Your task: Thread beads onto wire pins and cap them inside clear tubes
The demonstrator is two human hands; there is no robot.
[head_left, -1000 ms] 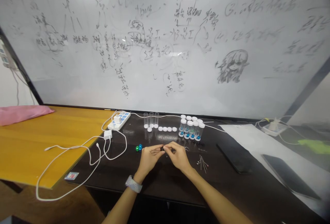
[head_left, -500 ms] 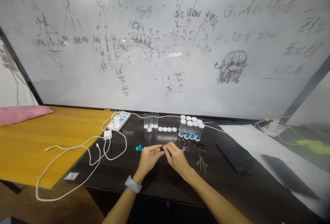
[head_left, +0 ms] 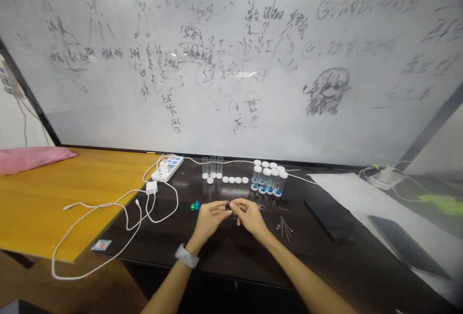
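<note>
Over the dark table, my left hand [head_left: 211, 218] pinches a small black piece [head_left: 227, 206] between thumb and fingers; its exact kind is too small to make out. The fingertips of my right hand [head_left: 249, 215] close on the same piece from the other side. Just left of my left hand lie a green ball [head_left: 193, 207] and a blue ball [head_left: 197, 205], both shiny. Thin bent metal pins [head_left: 261, 207] lie beyond my right hand, partly hidden by it. A fan of pins with coloured heads [head_left: 284, 227] rests to its right.
Capped clear tubes [head_left: 266, 179] with blue pieces inside stand behind my right hand. Empty clear tubes [head_left: 212, 166] and a row of white caps [head_left: 232, 180] are further left. A power strip [head_left: 168, 168], white cable [head_left: 126, 217], black phone [head_left: 327, 220] and grey tablet [head_left: 407, 246] lie around.
The fingers of my right hand have shifted and its lower fingers now show curled below the black piece. My left hand keeps its pinch. The camera view has tilted slightly.
</note>
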